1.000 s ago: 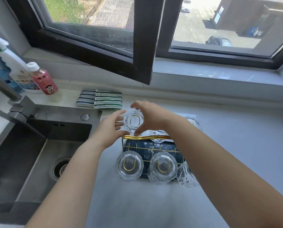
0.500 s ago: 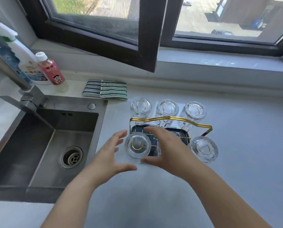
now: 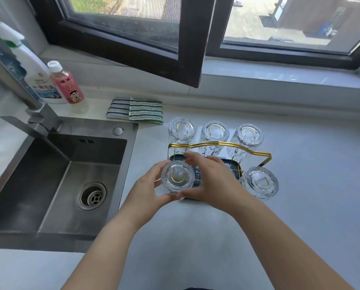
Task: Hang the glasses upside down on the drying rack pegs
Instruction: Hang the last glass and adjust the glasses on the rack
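A drying rack with a gold wire handle (image 3: 219,145) and a dark blue tray stands on the grey counter. Three clear glasses hang upside down on its far pegs: left (image 3: 182,130), middle (image 3: 214,133), right (image 3: 247,136). Another upside-down glass (image 3: 259,182) sits on the near right peg. At the near left peg an upside-down glass (image 3: 177,176) is cupped between both hands. My left hand (image 3: 146,190) wraps its left side. My right hand (image 3: 213,180) wraps its right side and covers the rack's near middle.
A steel sink (image 3: 55,181) with a faucet (image 3: 31,122) lies left of the rack. Behind it stand a spray bottle (image 3: 35,76) and a pink bottle (image 3: 67,83). Striped cloths (image 3: 136,110) lie by the sill. An open window sash (image 3: 154,42) overhangs the counter.
My hands have drawn back from the far-left glass to the near-left one and closed around it. The view has tilted down and pulled back.
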`<action>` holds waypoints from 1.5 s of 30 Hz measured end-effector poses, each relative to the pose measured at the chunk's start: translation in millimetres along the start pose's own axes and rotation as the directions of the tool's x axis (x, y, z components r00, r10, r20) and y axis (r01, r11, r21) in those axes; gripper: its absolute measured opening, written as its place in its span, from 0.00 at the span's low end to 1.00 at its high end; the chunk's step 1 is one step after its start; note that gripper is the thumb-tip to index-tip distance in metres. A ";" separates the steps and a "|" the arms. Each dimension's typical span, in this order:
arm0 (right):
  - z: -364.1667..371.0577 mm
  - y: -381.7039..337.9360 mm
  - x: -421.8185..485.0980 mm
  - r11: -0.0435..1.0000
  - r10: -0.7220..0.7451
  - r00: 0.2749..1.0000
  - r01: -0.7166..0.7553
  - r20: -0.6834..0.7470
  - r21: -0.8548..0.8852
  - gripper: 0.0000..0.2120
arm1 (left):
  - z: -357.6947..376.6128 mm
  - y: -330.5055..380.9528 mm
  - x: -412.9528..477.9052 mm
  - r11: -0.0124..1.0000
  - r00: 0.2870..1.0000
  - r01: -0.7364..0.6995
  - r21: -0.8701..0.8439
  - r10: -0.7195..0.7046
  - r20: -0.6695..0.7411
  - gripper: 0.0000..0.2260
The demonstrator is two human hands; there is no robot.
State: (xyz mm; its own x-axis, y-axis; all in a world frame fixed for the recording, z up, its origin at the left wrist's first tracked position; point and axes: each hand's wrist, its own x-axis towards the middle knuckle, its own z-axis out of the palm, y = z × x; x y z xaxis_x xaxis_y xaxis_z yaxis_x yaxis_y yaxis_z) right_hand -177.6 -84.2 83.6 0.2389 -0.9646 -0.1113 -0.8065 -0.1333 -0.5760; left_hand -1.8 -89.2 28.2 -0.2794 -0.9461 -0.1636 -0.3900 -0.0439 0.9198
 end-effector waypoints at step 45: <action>-46.0 68.9 -46.5 0.993 0.113 0.990 -0.109 -0.087 0.045 0.42 | 39.8 64.9 39.9 0.652 0.950 -0.277 0.706 0.074 0.304 0.39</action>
State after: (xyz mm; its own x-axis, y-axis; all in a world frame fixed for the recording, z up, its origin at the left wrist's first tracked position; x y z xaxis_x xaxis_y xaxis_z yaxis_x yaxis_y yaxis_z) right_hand -269.1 -59.0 86.3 0.0982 -0.9896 -0.1049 -0.8028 -0.0165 -0.5960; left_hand -73.2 -117.0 67.2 -0.5607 -0.8045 -0.1958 -0.7966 0.4595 0.3928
